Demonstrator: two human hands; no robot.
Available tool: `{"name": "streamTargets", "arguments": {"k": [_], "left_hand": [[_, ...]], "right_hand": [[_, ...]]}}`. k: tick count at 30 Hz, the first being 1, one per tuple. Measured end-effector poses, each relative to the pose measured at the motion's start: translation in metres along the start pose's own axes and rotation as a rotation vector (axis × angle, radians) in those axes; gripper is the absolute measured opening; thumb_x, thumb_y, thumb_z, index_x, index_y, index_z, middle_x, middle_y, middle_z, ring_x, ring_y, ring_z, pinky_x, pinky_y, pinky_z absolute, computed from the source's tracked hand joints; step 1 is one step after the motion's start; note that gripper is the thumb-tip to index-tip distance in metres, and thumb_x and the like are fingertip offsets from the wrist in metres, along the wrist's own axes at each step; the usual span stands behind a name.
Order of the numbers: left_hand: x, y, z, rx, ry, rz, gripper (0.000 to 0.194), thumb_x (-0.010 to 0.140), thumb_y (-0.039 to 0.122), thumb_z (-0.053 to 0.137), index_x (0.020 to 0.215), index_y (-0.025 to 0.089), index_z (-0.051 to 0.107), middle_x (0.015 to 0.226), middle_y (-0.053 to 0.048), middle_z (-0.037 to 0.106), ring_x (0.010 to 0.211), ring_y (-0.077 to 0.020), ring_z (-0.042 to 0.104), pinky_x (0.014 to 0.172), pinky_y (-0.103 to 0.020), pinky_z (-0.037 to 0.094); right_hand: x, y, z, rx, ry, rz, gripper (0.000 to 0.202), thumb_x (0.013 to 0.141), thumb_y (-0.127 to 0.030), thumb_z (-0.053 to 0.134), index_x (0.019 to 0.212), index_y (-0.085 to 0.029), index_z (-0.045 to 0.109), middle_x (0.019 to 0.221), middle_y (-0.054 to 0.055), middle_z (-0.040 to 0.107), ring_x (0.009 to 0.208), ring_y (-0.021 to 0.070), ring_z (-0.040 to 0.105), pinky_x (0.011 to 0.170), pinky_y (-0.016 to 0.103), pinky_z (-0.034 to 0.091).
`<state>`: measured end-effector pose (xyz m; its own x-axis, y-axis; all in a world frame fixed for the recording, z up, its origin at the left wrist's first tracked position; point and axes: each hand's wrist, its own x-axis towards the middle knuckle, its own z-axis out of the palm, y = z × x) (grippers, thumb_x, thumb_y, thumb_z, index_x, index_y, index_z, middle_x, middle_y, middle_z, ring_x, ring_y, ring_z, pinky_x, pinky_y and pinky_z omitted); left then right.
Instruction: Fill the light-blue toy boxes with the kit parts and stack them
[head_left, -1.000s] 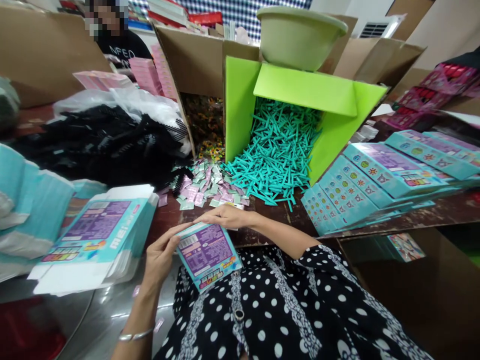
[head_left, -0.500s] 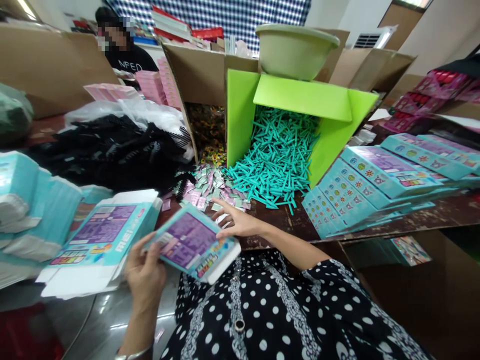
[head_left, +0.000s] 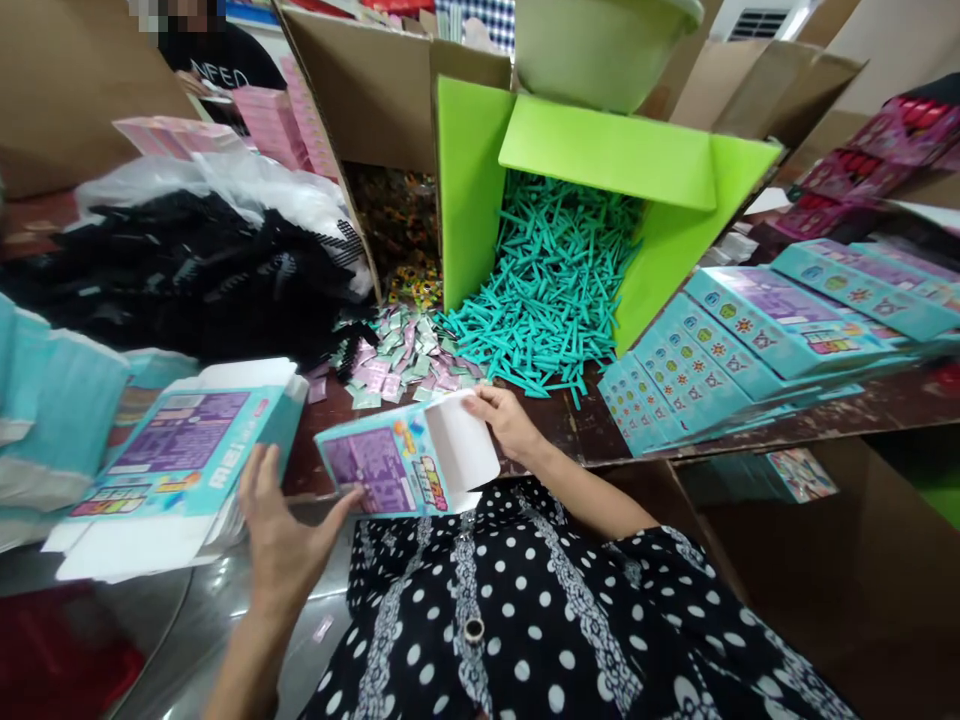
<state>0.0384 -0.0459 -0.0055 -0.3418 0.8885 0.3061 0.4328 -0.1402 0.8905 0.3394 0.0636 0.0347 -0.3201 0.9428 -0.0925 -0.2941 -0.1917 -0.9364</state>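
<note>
A small blue and purple box (head_left: 375, 478) is tilted over the table's front edge, its white end flap open toward the right. My right hand (head_left: 506, 425) pinches that flap between thumb and fingers. My left hand (head_left: 289, 535) has its fingers spread, the thumb at the box's lower left edge. Just left of that hand lies a stack of flat blue cartons (head_left: 195, 450) with white flaps. Small pink and green packets (head_left: 405, 355) lie behind the box, beside a heap of teal pointed sticks (head_left: 555, 290) spilling from a bright green box (head_left: 472, 180).
Black netted items (head_left: 180, 280) are piled at the back left. Finished-looking blue boxes (head_left: 720, 350) are stacked at the right. A pale green basin (head_left: 600, 50) sits above the green box. A person in a black shirt (head_left: 225, 65) is at the far left.
The box has turned, its flap end now opened up toward my right hand, which has taken hold of the flap. My left hand has loosened its grip and spread its fingers. The view has tilted down.
</note>
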Motion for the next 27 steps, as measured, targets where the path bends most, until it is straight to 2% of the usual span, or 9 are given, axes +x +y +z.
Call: {"name": "streamTargets", "arguments": {"k": [2, 4, 6, 9, 12, 15, 18, 23, 27], "left_hand": [[0.001, 0.004, -0.011, 0.148, -0.120, 0.131, 0.087, 0.071, 0.061, 0.101, 0.145, 0.026, 0.069, 0.166, -0.020, 0.060, 0.166, -0.0502, 0.044, 0.140, -0.068, 0.033], [0.005, 0.009, -0.021, 0.214, -0.358, 0.151, 0.082, 0.072, 0.071, 0.095, 0.139, 0.027, 0.073, 0.152, -0.017, 0.073, 0.147, -0.0492, 0.065, 0.133, -0.065, 0.043], [0.010, 0.013, -0.027, 0.242, -0.616, 0.030, 0.073, 0.078, 0.076, 0.086, 0.133, 0.028, 0.075, 0.130, -0.012, 0.083, 0.118, -0.0422, 0.080, 0.109, -0.054, 0.063], [0.016, 0.019, -0.031, 0.245, -0.793, -0.165, 0.060, 0.085, 0.073, 0.075, 0.120, 0.025, 0.075, 0.105, -0.008, 0.085, 0.092, -0.0338, 0.081, 0.081, -0.040, 0.063], [0.019, 0.018, -0.036, 0.298, -0.698, -0.213, 0.053, 0.084, 0.074, 0.065, 0.099, 0.024, 0.069, 0.086, -0.005, 0.077, 0.079, -0.0307, 0.073, 0.073, -0.038, 0.058], [0.021, 0.009, -0.044, 0.385, -0.529, -0.278, 0.055, 0.079, 0.080, 0.056, 0.083, 0.026, 0.061, 0.075, -0.004, 0.068, 0.073, -0.0288, 0.065, 0.067, -0.037, 0.051], [0.022, -0.004, -0.051, 0.447, -0.425, -0.386, 0.058, 0.075, 0.083, 0.052, 0.079, 0.026, 0.060, 0.075, -0.004, 0.067, 0.075, -0.0286, 0.062, 0.067, -0.037, 0.048], [0.022, -0.019, -0.046, 0.376, -0.424, -0.462, 0.061, 0.073, 0.085, 0.057, 0.081, 0.024, 0.061, 0.077, -0.003, 0.066, 0.075, -0.0256, 0.059, 0.069, -0.035, 0.046], [0.020, -0.033, -0.043, 0.311, -0.441, -0.497, 0.065, 0.076, 0.086, 0.061, 0.085, 0.022, 0.064, 0.080, -0.003, 0.068, 0.075, -0.0248, 0.059, 0.069, -0.034, 0.047]], "right_hand": [[-0.005, 0.008, 0.012, -0.088, -0.091, 0.018, 0.068, 0.074, -0.079, 0.093, 0.086, -0.018, 0.064, 0.076, -0.004, 0.058, 0.065, 0.0095, 0.048, 0.059, 0.022, 0.035], [-0.009, 0.022, 0.028, -0.172, -0.207, 0.025, 0.066, 0.080, -0.079, 0.088, 0.085, -0.019, 0.062, 0.077, -0.004, 0.055, 0.069, 0.0104, 0.046, 0.061, 0.023, 0.034], [-0.010, 0.035, 0.043, -0.243, -0.297, 0.027, 0.062, 0.088, -0.076, 0.083, 0.084, -0.019, 0.061, 0.079, -0.004, 0.053, 0.073, 0.0112, 0.046, 0.064, 0.024, 0.035], [-0.004, 0.036, 0.047, -0.326, -0.414, 0.069, 0.056, 0.102, -0.070, 0.072, 0.083, -0.019, 0.059, 0.077, -0.004, 0.053, 0.074, 0.0112, 0.048, 0.068, 0.024, 0.038], [0.010, 0.009, 0.015, -0.570, -0.483, 0.063, 0.042, 0.116, -0.051, 0.057, 0.093, -0.017, 0.068, 0.082, 0.000, 0.067, 0.076, 0.0118, 0.059, 0.074, 0.024, 0.045], [0.028, -0.027, -0.038, -1.147, -0.030, -0.074, 0.028, 0.117, -0.032, 0.053, 0.108, -0.017, 0.075, 0.104, 0.007, 0.081, 0.094, 0.0171, 0.072, 0.090, 0.028, 0.051], [0.045, -0.044, -0.083, -1.681, 0.231, 0.107, 0.030, 0.116, -0.025, 0.052, 0.124, -0.017, 0.080, 0.128, 0.015, 0.082, 0.121, 0.0277, 0.076, 0.103, 0.035, 0.053], [0.057, -0.033, -0.110, -1.842, 0.257, 0.338, 0.035, 0.111, -0.022, 0.060, 0.136, -0.008, 0.079, 0.147, 0.031, 0.072, 0.130, 0.0379, 0.076, 0.107, 0.042, 0.058], [0.058, -0.032, -0.116, -1.854, 0.225, 0.382, 0.036, 0.111, -0.025, 0.062, 0.138, -0.010, 0.080, 0.144, 0.029, 0.075, 0.132, 0.0379, 0.076, 0.109, 0.042, 0.058]]}}
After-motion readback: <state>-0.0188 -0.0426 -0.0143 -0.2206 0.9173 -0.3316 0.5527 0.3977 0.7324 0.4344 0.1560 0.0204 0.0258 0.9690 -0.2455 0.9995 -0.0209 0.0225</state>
